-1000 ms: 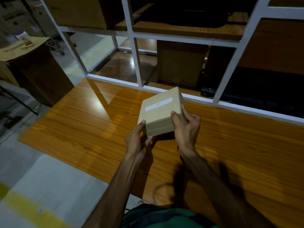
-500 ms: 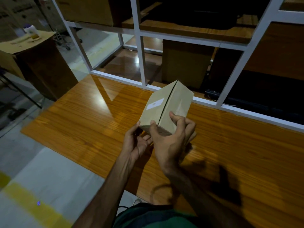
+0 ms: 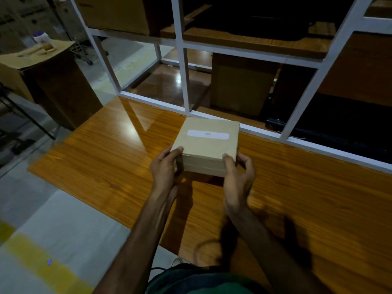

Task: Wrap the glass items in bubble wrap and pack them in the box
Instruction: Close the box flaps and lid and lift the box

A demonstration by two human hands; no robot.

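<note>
over the glossy wooden tabletop (image 3: 297,198), near the white frame (image 3: 186,81), the closed box (image 3: 209,143) now lies flat, label up, no longer tipped on edge, the left hand (image 3: 164,166) and right hand (image 3: 238,172) gripping its near corners, so opening it likely comes next.

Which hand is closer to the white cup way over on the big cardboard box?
Left. The left hand grips the small box on the side toward the white cup; the right hand holds the box's other side, farther away.

Tan box (image 3: 209,143) with a white label (image 3: 208,134); orange wood-grain table (image 3: 297,187); white frame (image 3: 184,66)
</note>
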